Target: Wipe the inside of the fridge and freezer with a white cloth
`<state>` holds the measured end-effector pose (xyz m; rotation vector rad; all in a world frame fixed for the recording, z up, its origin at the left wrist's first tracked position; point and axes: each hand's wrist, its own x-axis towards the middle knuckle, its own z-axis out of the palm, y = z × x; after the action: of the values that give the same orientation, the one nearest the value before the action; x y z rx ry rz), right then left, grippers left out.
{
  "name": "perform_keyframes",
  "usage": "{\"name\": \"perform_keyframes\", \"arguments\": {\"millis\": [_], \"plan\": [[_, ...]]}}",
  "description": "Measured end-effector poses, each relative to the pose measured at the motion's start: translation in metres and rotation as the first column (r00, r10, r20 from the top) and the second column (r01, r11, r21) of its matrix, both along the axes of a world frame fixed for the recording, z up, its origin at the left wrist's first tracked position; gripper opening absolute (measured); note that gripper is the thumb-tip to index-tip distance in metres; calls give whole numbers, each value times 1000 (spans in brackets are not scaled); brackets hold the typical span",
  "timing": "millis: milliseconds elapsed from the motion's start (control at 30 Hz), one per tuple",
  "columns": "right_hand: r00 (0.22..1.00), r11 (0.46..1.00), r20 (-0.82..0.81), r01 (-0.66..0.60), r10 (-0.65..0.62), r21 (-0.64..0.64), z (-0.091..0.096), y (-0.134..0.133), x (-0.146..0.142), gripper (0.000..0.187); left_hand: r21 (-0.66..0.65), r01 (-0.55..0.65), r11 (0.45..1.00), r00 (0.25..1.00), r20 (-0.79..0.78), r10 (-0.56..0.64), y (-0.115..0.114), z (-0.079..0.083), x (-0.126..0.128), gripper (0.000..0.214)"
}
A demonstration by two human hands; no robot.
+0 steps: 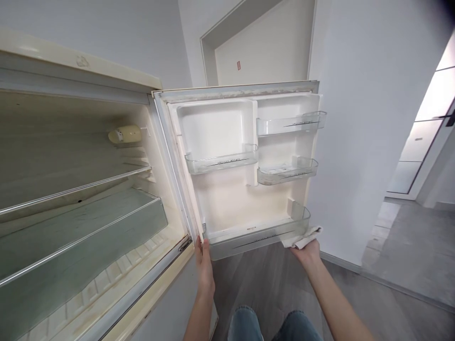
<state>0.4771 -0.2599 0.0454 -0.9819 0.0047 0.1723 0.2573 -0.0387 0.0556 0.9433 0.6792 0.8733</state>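
Low on the open white fridge door (pixel 227 199), a long clear plastic bin (pixel 250 242) faces mouth-up, long axis crosswise; the right hand (pixel 308 252) grasps a crumpled white cloth (pixel 303 238) at the door's free side; the left hand (pixel 205 267) is at its hinge side, grip unclear.

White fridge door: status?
Door open. Left hand at lower hinge side. Right hand holding white cloth at clear plastic bottom bin, right end. Nothing visibly blocking.

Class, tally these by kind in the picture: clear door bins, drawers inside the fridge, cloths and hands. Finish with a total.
Door bins: 4
Drawer: 1
Cloth: 1
Hands: 2
Total: 8
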Motion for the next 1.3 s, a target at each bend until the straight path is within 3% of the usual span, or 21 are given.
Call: {"name": "perform_keyframes", "arguments": {"millis": [67, 133, 233, 333, 500, 667, 867, 1100, 1300], "plan": [[998, 999, 57, -37, 37, -1, -1, 5, -3, 46, 121, -40, 992, 994, -95, 52, -1, 4, 0, 72], [999, 992, 13, -38, 37, 121, -3, 8, -3, 43, 210, -48, 976, 992, -106, 72, -3, 8, 0, 71], [975, 919, -221, 63, 27, 390, -9, 16, -3, 38, 260, -44, 965, 993, -96, 71, -4, 14, 0, 72], [943, 854, -330, 129, 51, 503, -13, 28, -7, 38, 295, -30, 955, 990, -121, 69, -4, 17, -2, 72], [948, 843, -294, 59, 119, 534, -13, 53, -34, 34, 296, -29, 955, 990, -125, 69, -3, 19, -2, 68], [923, 864, -324, -19, 209, 504, -5, 82, -77, 35, 293, -69, 954, 991, -92, 100, -1, 14, 6, 65], [863, 849, -350, -153, 364, 505, -6, 111, -120, 32, 310, -87, 947, 992, -59, 110, 0, 10, 12, 66], [798, 776, -255, -366, 545, 514, -17, 144, -161, 26, 325, -94, 941, 990, -69, 122, -1, 9, 14, 66], [721, 723, -260, -456, 642, 519, -24, 174, -184, 17, 321, -94, 942, 984, -114, 138, 2, 13, 10, 63]]}}
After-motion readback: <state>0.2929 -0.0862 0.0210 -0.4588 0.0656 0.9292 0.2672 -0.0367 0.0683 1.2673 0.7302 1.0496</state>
